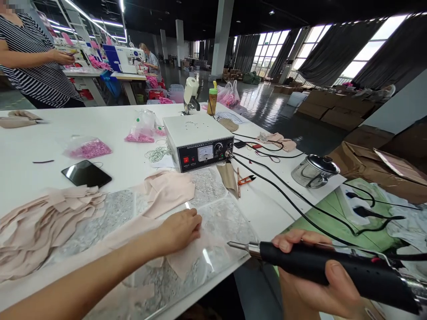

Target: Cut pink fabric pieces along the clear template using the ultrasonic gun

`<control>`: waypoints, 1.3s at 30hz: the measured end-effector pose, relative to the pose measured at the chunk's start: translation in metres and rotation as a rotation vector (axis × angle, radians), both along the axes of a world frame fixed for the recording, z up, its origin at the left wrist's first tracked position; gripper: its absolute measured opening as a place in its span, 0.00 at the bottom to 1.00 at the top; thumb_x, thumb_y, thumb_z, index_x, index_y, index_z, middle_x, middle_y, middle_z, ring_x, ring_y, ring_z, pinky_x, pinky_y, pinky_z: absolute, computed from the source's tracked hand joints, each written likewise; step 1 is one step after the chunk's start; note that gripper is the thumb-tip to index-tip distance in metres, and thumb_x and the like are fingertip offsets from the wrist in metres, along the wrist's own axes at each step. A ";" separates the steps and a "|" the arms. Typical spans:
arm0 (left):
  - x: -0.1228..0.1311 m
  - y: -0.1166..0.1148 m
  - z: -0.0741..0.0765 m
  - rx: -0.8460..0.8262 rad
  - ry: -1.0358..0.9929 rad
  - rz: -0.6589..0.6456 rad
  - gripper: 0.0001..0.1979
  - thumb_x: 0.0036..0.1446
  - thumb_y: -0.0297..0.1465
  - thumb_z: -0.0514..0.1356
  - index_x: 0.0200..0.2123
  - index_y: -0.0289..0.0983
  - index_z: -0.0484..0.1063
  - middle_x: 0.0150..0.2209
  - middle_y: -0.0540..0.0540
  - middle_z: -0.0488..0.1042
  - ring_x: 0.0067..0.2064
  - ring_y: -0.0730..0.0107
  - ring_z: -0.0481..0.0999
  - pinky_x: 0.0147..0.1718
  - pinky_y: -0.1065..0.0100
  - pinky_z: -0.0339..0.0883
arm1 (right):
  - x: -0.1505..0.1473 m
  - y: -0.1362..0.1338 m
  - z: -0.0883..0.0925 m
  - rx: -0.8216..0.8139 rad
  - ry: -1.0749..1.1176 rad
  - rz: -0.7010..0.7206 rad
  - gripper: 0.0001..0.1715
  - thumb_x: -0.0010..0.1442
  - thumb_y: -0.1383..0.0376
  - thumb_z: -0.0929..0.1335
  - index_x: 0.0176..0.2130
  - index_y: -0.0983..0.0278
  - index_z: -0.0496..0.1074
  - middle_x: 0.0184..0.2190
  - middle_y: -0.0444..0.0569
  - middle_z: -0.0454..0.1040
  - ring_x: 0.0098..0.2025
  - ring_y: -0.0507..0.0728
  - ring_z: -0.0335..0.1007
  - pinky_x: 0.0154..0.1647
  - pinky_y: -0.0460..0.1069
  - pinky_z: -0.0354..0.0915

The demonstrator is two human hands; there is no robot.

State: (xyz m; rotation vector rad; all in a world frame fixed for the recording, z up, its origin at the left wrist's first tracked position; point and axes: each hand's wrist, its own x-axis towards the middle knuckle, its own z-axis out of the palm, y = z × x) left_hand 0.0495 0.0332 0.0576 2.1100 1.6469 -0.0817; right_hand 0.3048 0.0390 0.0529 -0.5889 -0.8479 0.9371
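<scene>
My right hand (pixel 310 271) is wrapped round a black handheld ultrasonic cutter (pixel 296 262), its pointed metal tip facing left over the near edge of the board. My left hand (pixel 182 229) rests with curled fingers on a thin pale pink fabric piece (pixel 185 258); its fingertips are partly hidden. Under both lies a glossy grey marble-patterned board (pixel 220 218). A crumpled pink fabric piece (pixel 170 186) lies just beyond my left hand. To the left is a layered pile of pink fabric strips (pixel 50 218).
A white control box (pixel 200 142) with a dial stands behind the board, cables running right. Nearby are orange thread snips (pixel 246 179), a steel mug (pixel 313 171), a phone (pixel 86 173) and bags of pink bits (pixel 88 147). A person in stripes (pixel 36 58) stands at far left.
</scene>
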 end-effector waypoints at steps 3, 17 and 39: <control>-0.001 0.014 -0.003 -0.068 -0.020 0.061 0.16 0.69 0.37 0.62 0.56 0.36 0.71 0.54 0.41 0.73 0.49 0.59 0.78 0.47 0.54 0.76 | 0.001 -0.004 0.000 -0.005 0.018 -0.002 0.14 0.50 0.55 0.69 0.29 0.63 0.77 0.22 0.46 0.74 0.18 0.54 0.67 0.19 0.52 0.67; -0.035 -0.026 -0.025 0.292 -0.144 -0.008 0.14 0.67 0.38 0.53 0.50 0.42 0.72 0.48 0.44 0.73 0.35 0.63 0.79 0.35 0.64 0.73 | -0.017 -0.013 -0.020 0.000 0.084 0.083 0.13 0.54 0.56 0.70 0.34 0.61 0.77 0.26 0.46 0.75 0.22 0.54 0.70 0.23 0.51 0.69; -0.035 0.015 -0.045 0.635 -0.166 -0.372 0.17 0.73 0.36 0.51 0.55 0.44 0.77 0.56 0.43 0.78 0.54 0.55 0.78 0.53 0.55 0.72 | -0.038 0.024 -0.023 -0.015 0.235 -0.056 0.12 0.52 0.55 0.69 0.31 0.61 0.73 0.25 0.43 0.73 0.20 0.52 0.68 0.22 0.50 0.67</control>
